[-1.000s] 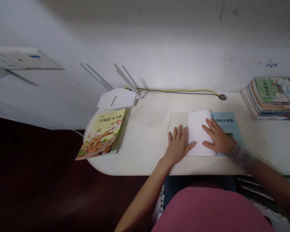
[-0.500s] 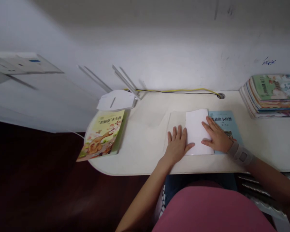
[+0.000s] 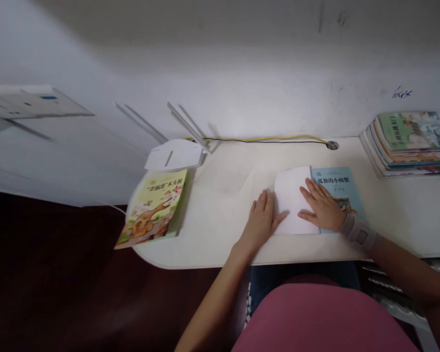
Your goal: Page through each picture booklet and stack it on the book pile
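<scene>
My left hand (image 3: 262, 220) lies flat on the desk, its thumb reaching onto the left edge of a folded white paper (image 3: 291, 200). My right hand (image 3: 320, 208) rests palm down on the paper's right part, fingers spread. The paper partly overlaps a pale blue book (image 3: 337, 188) with a Chinese title. A grey brace (image 3: 359, 233) wraps my right wrist. Neither hand grips anything.
A cream desk (image 3: 220, 195) runs along a white wall. On it are a white router (image 3: 174, 155) with antennas, an illustrated yellow-green book (image 3: 154, 208), and a stack of books (image 3: 407, 144). A yellow and black cable (image 3: 267, 139) leads to a desk hole (image 3: 332, 145).
The paper and both hands have slid left across the desk, uncovering the blue book's full title. The whole view has also drifted slightly.
</scene>
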A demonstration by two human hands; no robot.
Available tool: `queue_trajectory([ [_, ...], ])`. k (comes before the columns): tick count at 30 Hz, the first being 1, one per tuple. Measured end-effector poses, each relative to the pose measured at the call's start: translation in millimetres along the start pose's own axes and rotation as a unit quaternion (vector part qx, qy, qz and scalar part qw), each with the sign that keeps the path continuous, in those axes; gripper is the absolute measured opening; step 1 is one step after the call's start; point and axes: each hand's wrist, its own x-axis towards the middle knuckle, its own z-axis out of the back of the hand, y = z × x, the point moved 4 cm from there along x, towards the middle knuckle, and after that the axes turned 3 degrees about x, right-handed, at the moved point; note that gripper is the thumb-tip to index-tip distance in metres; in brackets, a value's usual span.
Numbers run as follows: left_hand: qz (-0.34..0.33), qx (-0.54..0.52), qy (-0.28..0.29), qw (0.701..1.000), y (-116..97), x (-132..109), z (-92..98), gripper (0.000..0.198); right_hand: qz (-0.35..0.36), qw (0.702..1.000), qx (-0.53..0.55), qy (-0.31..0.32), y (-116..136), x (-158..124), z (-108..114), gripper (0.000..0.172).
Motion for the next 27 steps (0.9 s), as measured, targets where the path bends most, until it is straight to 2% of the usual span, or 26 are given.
queue_trajectory([
  [4, 0.0, 0.011, -0.045, 0.999, 16, -7, 1.1, 0.07, -0.006, 0.999, 0.034, -0.028, -6, -2, -1, 0.074],
  [7, -0.001, 0.039, -0.064, 0.997, 19, -11, -3.5, 0.072, -0.001, 0.998, 0.043, -0.043, -10, -4, -2, 0.072],
  [13, -0.009, 0.052, -0.067, 0.996, 19, -11, -7.9, 0.073, 0.031, 0.999, 0.0, -0.027, -5, -5, -5, 0.072],
  [19, -0.013, 0.037, -0.08, 0.996, 20, -12, -6.1, 0.071, 0.031, 0.999, -0.025, -0.007, -1, -4, -4, 0.071],
  [27, -0.008, 0.042, -0.062, 0.997, 18, -12, -4.8, 0.071, 0.028, 0.999, -0.029, 0.019, 0, -4, -5, 0.068],
])
